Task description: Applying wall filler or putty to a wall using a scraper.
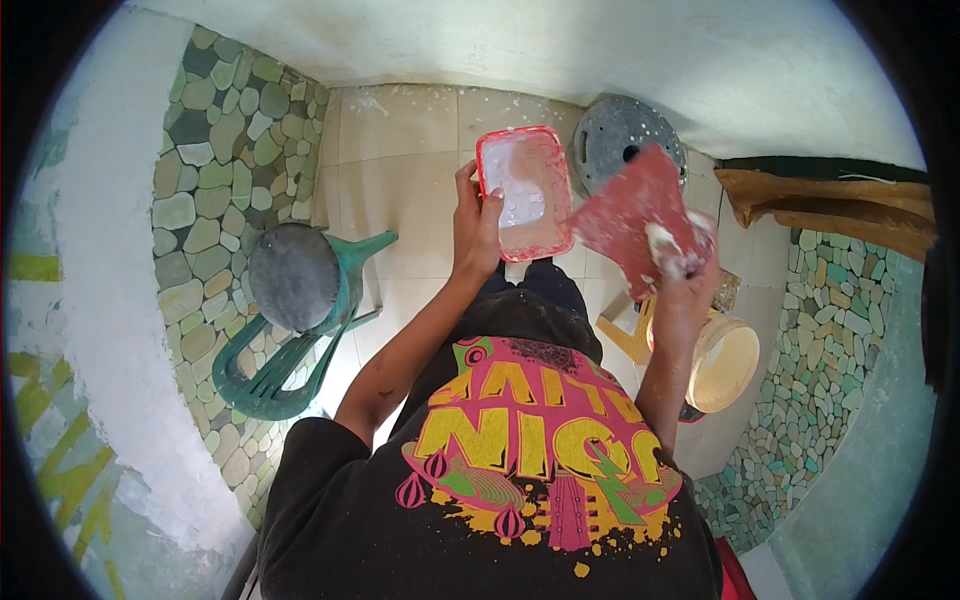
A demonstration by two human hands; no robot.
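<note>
A shallow red plastic tub (559, 232) with a wet white paste (520, 180) inside is gripped by my left hand (479, 222) at its left side, thumb over the rim. To the right of the tub, my right hand (690, 262) grips a flat red piece (640, 205) with uneven edges, smeared with white. White paste also coats the fingers and the spot where they hold it. Whether the piece is stiff or soft I cannot tell. Its left corner comes close to the tub's right rim in the picture.
At the left stands a green plastic chair (345, 275) with a dark round lid (292, 277) on it. A grey speckled disc (603, 140) lies by the far wall. Right of me are a cream bucket (722, 365) and a brown wooden piece (830, 205). Pebble-covered walls flank both sides.
</note>
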